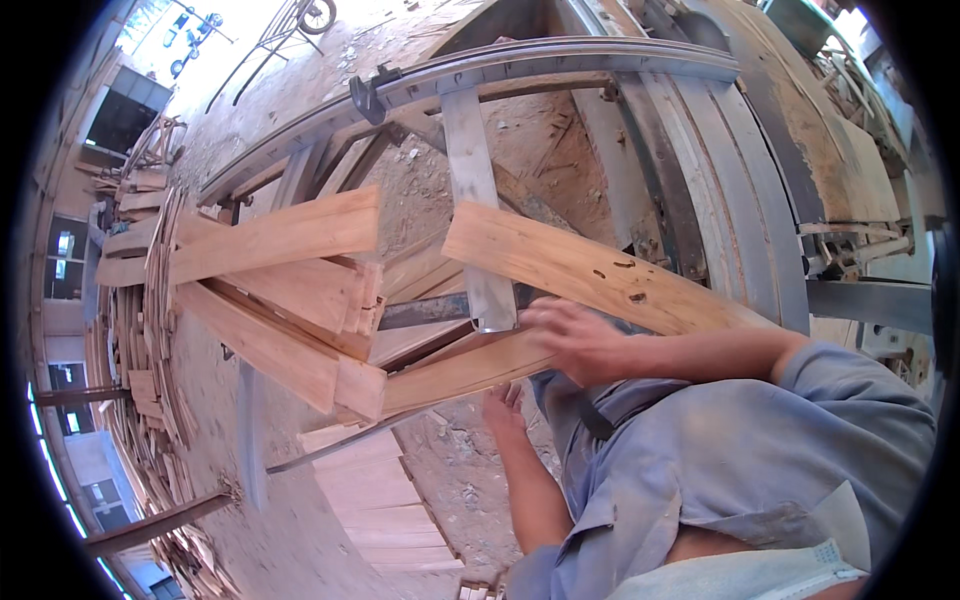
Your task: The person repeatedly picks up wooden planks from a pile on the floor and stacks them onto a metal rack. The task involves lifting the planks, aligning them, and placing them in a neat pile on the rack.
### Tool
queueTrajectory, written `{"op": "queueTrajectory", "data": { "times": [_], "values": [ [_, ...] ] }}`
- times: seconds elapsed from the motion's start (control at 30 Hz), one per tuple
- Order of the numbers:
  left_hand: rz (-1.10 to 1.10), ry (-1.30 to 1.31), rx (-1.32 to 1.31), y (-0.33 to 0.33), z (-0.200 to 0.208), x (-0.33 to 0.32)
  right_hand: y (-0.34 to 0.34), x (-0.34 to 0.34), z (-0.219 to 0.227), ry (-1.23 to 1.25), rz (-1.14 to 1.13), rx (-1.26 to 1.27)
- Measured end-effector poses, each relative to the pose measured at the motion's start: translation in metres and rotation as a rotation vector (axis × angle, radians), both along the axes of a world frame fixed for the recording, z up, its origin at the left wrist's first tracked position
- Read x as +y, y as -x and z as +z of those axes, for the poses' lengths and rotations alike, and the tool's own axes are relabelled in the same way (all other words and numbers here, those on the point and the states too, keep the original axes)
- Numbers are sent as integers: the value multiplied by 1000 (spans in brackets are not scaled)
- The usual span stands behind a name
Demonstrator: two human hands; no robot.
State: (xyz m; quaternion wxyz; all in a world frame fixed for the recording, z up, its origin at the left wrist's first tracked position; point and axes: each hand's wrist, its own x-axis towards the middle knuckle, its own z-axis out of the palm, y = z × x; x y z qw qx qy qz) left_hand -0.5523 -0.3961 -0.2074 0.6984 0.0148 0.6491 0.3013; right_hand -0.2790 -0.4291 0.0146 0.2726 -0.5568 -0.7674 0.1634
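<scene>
Several planks are lying heaped left of the metal bar, while one knotted board is slanting over it, so the work is seemingly sitting partway; which pieces are finished is not showing. The right hand is bending its fingers at the end of a long board, grip unclear; the left hand is hanging loosely spread below, seemingly empty.

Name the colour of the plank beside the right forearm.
The plank is light tan with dark marks, clearest in head view.
</scene>
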Motion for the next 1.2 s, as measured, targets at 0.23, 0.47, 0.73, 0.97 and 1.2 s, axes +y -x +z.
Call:
{"op": "queueTrajectory", "data": {
  "times": [0.23, 0.47, 0.73, 0.97, 1.2],
  "values": [
    [32, -115, -132, 4, -65, -37, -91, -91, 24, 261, -335, -276],
    [406, -171, -336, -47, 28, 35, -80, -100, 2, 330, -576, -334],
    [41, -283, 213, -77, 69, 40, -98, -97, 1, 261, -475, -324],
    [-17, -1041, 507, -111, 226, 93, -126, -7, 43, 243, -465, -272],
    [-113, -1287, 494, -187, 332, 262, -216, 144, 30, 162, -369, -359]
  ]
}}
